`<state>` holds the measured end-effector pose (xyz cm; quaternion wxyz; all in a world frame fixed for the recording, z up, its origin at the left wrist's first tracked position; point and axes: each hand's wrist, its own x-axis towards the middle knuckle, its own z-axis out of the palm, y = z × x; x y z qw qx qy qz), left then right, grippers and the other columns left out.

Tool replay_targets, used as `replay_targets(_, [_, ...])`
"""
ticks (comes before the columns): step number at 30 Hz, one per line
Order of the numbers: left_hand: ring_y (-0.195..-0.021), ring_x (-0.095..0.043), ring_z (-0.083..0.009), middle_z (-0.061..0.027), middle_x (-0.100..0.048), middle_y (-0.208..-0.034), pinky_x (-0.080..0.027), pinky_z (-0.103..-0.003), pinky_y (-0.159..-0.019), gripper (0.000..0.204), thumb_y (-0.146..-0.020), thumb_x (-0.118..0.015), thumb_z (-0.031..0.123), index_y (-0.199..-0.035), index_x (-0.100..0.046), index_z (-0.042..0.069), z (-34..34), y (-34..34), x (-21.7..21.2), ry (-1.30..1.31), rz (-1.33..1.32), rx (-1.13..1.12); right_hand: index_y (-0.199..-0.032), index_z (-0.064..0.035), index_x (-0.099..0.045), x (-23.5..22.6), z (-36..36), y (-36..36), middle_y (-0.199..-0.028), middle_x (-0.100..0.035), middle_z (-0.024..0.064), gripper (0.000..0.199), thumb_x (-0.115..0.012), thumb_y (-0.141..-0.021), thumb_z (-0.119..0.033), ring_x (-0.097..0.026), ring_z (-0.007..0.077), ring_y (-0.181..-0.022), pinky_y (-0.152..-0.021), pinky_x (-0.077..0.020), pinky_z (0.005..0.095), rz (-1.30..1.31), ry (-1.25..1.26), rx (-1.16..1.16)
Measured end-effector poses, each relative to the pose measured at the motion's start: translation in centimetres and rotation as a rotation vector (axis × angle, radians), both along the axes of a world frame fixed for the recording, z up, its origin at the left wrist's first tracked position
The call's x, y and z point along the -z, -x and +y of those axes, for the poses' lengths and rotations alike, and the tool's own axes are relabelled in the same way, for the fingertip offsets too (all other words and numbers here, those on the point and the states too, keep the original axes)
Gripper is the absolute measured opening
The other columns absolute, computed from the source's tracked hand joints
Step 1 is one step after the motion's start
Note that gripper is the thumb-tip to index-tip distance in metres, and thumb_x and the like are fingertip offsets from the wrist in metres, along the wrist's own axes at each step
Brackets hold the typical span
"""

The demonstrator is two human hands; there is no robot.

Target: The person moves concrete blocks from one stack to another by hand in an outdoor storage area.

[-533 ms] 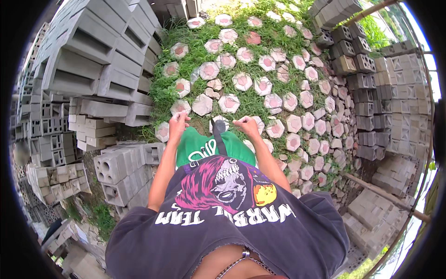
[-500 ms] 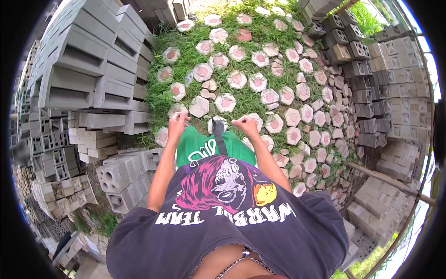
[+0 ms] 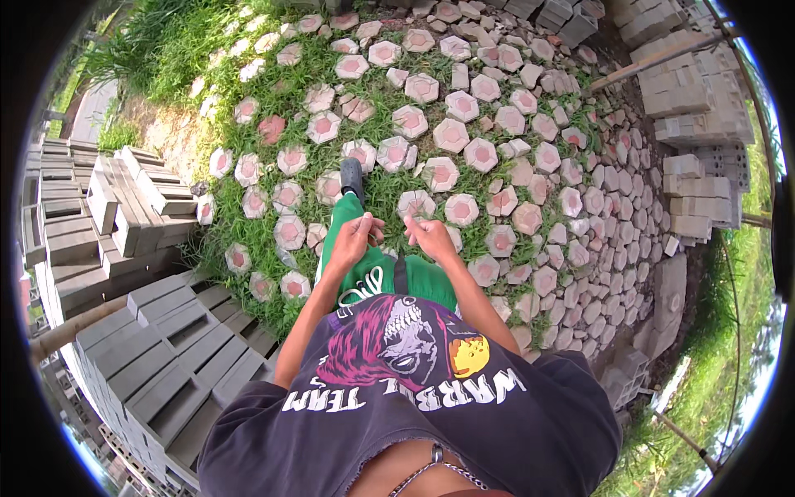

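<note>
At the ground's left edge, grey blocks stand in stacks too merged to count. One dark shoe shows beyond the left hand, whose fingers curl loosely inward over the green trousers. One dark strap lies on these, between the hands and toward the shirt, its long axis pointing away from the waist; the right hand looks nearer, fingers half bent. Neither hand visibly holds anything; whether fingertips meet, I cannot tell. Dozens of hexagonal pavers spread toward the ground's right edge.
</note>
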<state>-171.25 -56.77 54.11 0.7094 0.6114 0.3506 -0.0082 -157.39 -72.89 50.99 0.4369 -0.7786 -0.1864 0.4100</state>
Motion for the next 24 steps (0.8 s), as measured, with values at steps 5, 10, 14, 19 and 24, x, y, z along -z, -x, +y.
replay_targets(5, [-0.068,-0.058,-0.0128,-0.0058,-0.066,-0.088,-0.046,-0.027,-0.062,0.058,-0.097,-0.034,0.049,-0.110,-0.063,0.001,8.1,-9.2,-1.3,0.060,0.054,0.312,-0.059,-0.0017,-0.066,-0.2,6.4,-5.6,-0.063,-0.064,0.0088,0.062,-0.056,-0.085,-0.056,-0.062,0.0196,-0.064,-0.062,-0.0471,0.0322,-0.028,0.086,-0.041])
replay_targets(10, [-0.072,-0.058,-0.0118,-0.0058,-0.065,-0.092,-0.049,-0.028,-0.068,0.037,-0.094,-0.051,0.031,-0.115,-0.061,0.002,16.3,-19.0,-1.4,-0.011,-0.100,0.644,-0.084,-0.0012,-0.066,-1.1,13.7,-13.6,-0.067,-0.059,0.0019,0.031,-0.066,-0.084,-0.032,-0.051,0.0082,-0.065,-0.061,-0.0438,0.0285,-0.023,0.067,0.004])
replay_targets(14, [-0.076,-0.057,-0.0109,-0.0033,-0.063,-0.096,-0.049,-0.027,-0.070,0.034,-0.095,-0.051,0.027,-0.119,-0.060,0.006,22.0,-25.2,-2.5,0.034,-0.136,0.832,-0.085,-0.0010,-0.065,-3.2,18.7,-18.5,-0.076,-0.064,0.0063,0.032,-0.071,-0.079,-0.032,-0.057,0.0117,-0.072,-0.066,-0.0465,0.0293,-0.050,0.045,0.051])
replay_targets(19, [-0.074,-0.057,-0.0100,-0.0021,-0.061,-0.093,-0.049,-0.026,-0.068,0.033,-0.096,-0.051,0.026,-0.119,-0.060,0.005,24.9,-30.3,-1.2,0.175,-0.082,0.915,-0.089,-0.0016,-0.064,-3.7,21.3,-21.9,-0.084,-0.067,0.0101,0.032,-0.071,-0.077,-0.030,-0.062,0.0170,-0.077,-0.070,-0.0484,0.0317,-0.113,0.072,0.120])
replay_targets(24, [-0.072,-0.056,-0.0082,-0.0011,-0.062,-0.089,-0.048,-0.025,-0.064,0.030,-0.094,-0.056,0.025,-0.114,-0.062,0.003,24.5,-36.2,1.1,0.185,-0.131,0.979,-0.093,-0.0029,-0.064,-2.2,20.9,-25.3,-0.086,-0.067,0.0097,0.033,-0.072,-0.077,-0.030,-0.063,0.0184,-0.080,-0.073,-0.0492,0.0315,-0.145,0.048,0.278])
